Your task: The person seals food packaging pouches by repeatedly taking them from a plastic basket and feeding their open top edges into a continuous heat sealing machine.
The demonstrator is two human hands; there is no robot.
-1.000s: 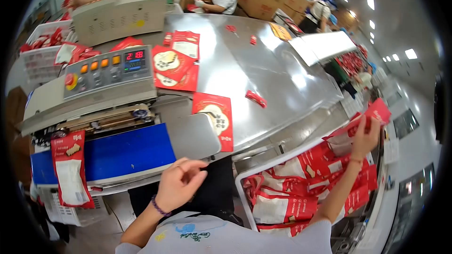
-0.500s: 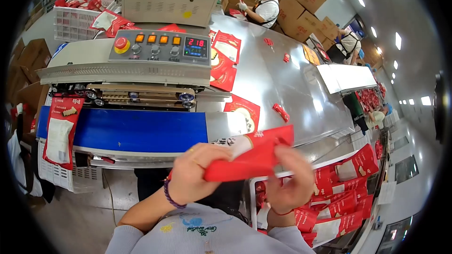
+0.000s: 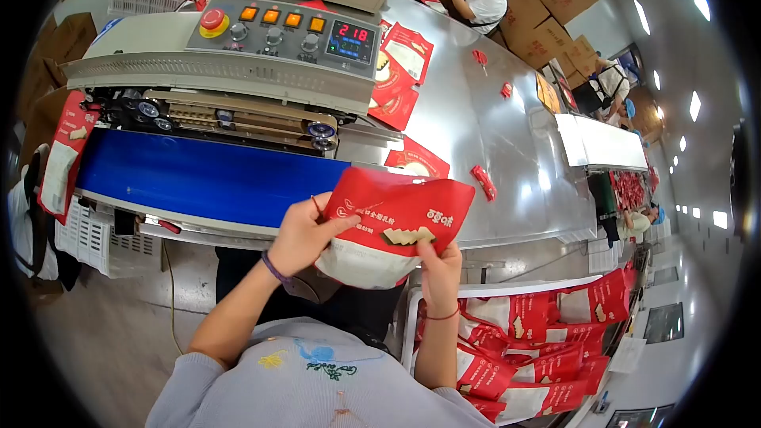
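Observation:
Between my hands is a red and white snack pouch [image 3: 396, 226], held upright in front of my chest with its printed face toward me. My left hand [image 3: 305, 234] grips the pouch's left side, thumb on the front. On the lower right side, my right hand [image 3: 440, 269] pinches it, thumb on the front and fingers behind. Just beyond the pouch lies the blue conveyor belt [image 3: 190, 174] of a sealing machine [image 3: 238, 79]. Another red pouch [image 3: 63, 158] hangs at the belt's left end.
At right, a white bin [image 3: 414, 325] holds several red pouches [image 3: 523, 349]. On the metal table [image 3: 476, 143] lie flat red pouches [image 3: 396, 79] and a small red packet [image 3: 483, 182]. A co-worker [image 3: 487, 0] stands beyond, near cardboard boxes [image 3: 563, 0].
The pouch in my hands has turned to face me and hangs more upright. My right hand has closed on its edge. The pouch on the belt has moved left to the belt's end.

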